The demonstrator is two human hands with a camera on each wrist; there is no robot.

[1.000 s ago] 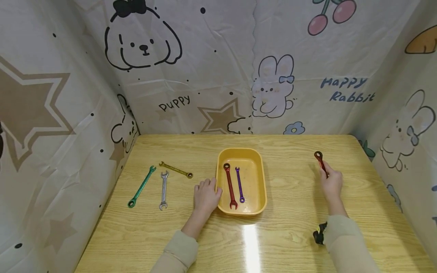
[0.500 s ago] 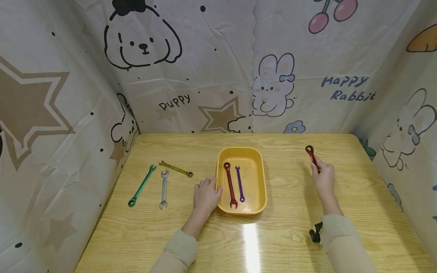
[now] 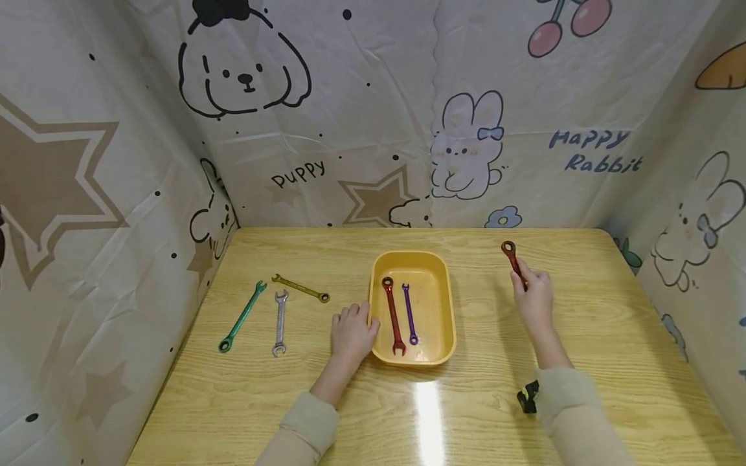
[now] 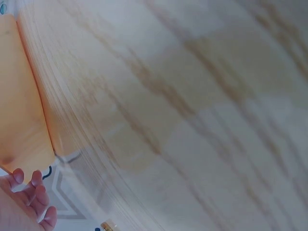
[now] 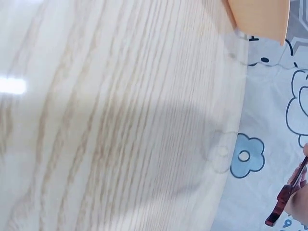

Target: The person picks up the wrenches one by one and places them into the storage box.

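Note:
My right hand point(image 3: 533, 302) grips a small red combination wrench point(image 3: 513, 262), its ring end pointing away from me. It is held above the table, right of the yellow tray point(image 3: 447, 265). In the right wrist view, only part of the wrench point(image 5: 284, 195) shows at the lower right edge. My left hand point(image 3: 352, 333) rests at the tray's left rim, fingers loosely bent; the left wrist view has its fingertips point(image 4: 41, 192) close by the tray wall. Inside the tray lie a larger red wrench point(image 3: 393, 317) and a purple wrench point(image 3: 410, 315), side by side.
Left of the tray lie a green wrench point(image 3: 242, 317), a silver open-ended wrench point(image 3: 280, 323) and a gold wrench point(image 3: 300, 288). Printed cloth point(image 3: 373, 129) walls in the wooden table point(image 3: 489, 414) at the back and sides. A black wrist camera point(image 3: 527, 397) sits by my right sleeve.
My right hand has moved left, towards the tray, and slightly away from me, carrying the small red wrench. The left hand, the tray and the other wrenches have stayed put.

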